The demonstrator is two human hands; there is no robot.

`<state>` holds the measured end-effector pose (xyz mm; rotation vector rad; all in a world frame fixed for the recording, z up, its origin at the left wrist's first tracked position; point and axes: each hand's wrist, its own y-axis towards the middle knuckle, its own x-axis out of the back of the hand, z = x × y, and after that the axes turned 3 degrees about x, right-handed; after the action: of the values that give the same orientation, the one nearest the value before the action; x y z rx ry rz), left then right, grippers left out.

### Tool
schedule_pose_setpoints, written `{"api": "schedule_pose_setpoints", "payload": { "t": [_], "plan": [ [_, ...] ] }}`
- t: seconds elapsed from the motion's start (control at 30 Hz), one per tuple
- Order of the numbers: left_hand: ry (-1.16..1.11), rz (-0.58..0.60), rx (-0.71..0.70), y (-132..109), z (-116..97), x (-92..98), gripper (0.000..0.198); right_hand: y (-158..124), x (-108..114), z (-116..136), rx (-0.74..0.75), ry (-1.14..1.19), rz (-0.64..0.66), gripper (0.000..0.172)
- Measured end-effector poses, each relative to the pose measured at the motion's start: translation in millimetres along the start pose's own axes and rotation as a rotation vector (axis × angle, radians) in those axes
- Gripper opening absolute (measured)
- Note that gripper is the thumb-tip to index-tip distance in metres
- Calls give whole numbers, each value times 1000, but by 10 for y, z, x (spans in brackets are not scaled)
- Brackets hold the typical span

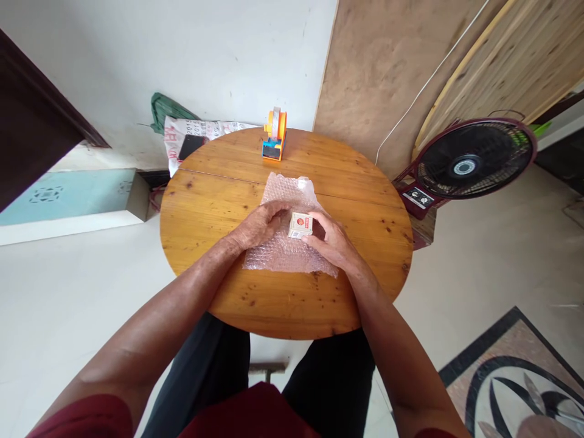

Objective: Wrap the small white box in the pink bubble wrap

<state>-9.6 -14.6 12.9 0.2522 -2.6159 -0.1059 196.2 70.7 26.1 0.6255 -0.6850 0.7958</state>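
A small pale cardboard box (pixel 301 223) with a red round emblem and a barcode is over the middle of a sheet of clear bubble wrap (pixel 287 258). My right hand (pixel 332 240) grips its right side, with the thumb along the near lower edge and a finger at the far upper corner. To the left of the box, my left hand (pixel 263 226) is curved over the bubble wrap, its fingers apart and nothing visible in them. Whether the left fingertips touch the box I cannot tell. The bubble wrap lies flat on a round wooden table (pixel 292 307).
An orange and blue tape dispenser (pixel 274 135) holding a tape roll stands at the table's far edge. A dark red fan (pixel 465 164) is beyond the right side. Behind the table's left edge lies a printed white sack (pixel 180 131), against the white wall.
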Motion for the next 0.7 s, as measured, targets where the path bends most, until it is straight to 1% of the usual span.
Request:
{"api": "schedule_pose_setpoints", "payload": {
  "t": [0.07,0.13,0.23,0.3,0.37,0.4,0.47,0.57,0.63,0.7],
  "plan": [
    [-75,35,80,9,-33,72,43,-1,-4,4,-22,1,7,47],
    [-86,56,145,4,-127,182,47,-5,-9,0,-50,14,12,51],
    [78,52,153,-80,-369,339,44,-14,-6,-3,-65,62,4,55],
    [208,79,96,-211,-527,378,40,-17,3,6,-73,94,-3,55],
    [334,113,-46,-393,-621,339,35,-17,9,20,-84,113,-12,54],
    [432,139,-126,-492,-639,294,33,-16,8,23,-83,115,-22,52],
    [617,121,-225,-680,-631,172,33,-13,-3,19,-63,106,-47,49],
    [811,86,-246,-865,-596,-15,29,-9,-29,-7,-42,91,-61,46],
    [876,59,-258,-903,-600,-106,24,-9,-39,-18,-46,95,-55,45],
    [924,42,-273,-886,-620,-162,20,-9,-34,-18,-55,103,-46,47]
  ]
}}
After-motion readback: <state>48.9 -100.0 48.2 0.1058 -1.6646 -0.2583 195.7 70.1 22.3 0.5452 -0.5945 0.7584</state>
